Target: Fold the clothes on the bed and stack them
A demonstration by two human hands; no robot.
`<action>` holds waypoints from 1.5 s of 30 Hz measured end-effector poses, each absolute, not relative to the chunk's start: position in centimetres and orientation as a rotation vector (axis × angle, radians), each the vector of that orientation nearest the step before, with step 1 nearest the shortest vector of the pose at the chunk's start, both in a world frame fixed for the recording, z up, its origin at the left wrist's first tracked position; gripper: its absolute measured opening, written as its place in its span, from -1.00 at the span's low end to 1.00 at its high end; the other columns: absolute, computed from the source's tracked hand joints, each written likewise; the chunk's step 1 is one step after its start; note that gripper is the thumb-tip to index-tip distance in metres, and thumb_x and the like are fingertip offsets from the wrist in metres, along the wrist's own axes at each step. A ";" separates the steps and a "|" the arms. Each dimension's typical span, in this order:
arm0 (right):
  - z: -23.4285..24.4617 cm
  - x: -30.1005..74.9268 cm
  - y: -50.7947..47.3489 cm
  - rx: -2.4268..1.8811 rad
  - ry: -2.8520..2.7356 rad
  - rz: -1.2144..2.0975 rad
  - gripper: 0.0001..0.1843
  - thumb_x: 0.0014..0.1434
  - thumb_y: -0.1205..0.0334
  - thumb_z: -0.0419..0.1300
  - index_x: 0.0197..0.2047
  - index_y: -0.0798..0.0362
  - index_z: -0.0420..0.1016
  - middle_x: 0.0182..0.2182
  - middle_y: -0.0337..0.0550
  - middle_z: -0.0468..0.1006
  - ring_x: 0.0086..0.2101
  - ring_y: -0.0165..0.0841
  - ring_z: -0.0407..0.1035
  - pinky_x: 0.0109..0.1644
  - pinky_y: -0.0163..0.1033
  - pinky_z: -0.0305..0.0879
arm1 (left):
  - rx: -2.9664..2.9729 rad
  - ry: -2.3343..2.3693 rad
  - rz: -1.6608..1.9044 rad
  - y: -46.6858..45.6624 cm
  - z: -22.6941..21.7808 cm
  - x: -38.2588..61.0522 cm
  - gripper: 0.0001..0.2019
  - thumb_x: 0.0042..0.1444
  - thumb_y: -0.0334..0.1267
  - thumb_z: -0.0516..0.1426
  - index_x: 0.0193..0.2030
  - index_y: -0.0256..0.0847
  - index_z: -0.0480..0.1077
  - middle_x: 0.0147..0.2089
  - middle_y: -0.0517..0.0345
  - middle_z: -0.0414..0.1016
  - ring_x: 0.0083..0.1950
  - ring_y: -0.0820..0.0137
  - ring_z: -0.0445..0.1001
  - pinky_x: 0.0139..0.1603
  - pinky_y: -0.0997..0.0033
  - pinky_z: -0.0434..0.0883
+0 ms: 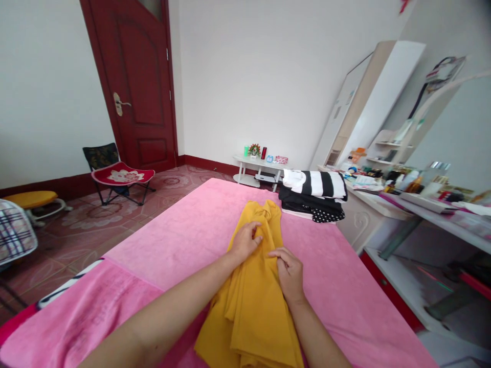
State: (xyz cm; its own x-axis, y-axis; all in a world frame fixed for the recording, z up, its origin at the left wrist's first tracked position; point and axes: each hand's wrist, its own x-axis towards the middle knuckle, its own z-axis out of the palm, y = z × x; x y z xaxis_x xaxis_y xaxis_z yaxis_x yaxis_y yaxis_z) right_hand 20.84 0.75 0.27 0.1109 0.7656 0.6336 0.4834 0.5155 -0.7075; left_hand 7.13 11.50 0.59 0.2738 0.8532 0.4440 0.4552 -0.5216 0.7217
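A mustard-yellow garment (257, 306) lies lengthwise on the pink bed cover (184, 225), its sides folded inward and its narrower end pointing away from me. My left hand (247, 240) rests on the upper part of the garment, fingers curled and pinching a fold of the cloth. My right hand (289, 271) grips the garment's right edge slightly lower down, thumb and forefinger closed on the fabric. Which kind of garment it is, I cannot tell.
Folded clothes (314, 197), striped and black, are stacked at the bed's far right corner. A cluttered dressing table (383, 204) stands to the right. Beyond the bed is a low white stand (257, 166). A red folding chair (123, 174) and yellow stool (32, 199) are left.
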 end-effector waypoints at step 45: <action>0.1 29.4 21.3 -1.505 -0.960 0.433 -0.43 -0.24 0.38 0.25 -0.07 0.04 0.32 -0.07 -0.04 0.48 -0.18 -0.27 0.45 -0.09 -0.08 0.42 | 1.799 1.210 1.373 12.5 -1.4 6.9 -0.62 -0.07 -0.63 0.03 -0.22 -0.16 0.48 0.18 0.05 0.16 0.25 0.28 0.18 0.25 0.28 0.19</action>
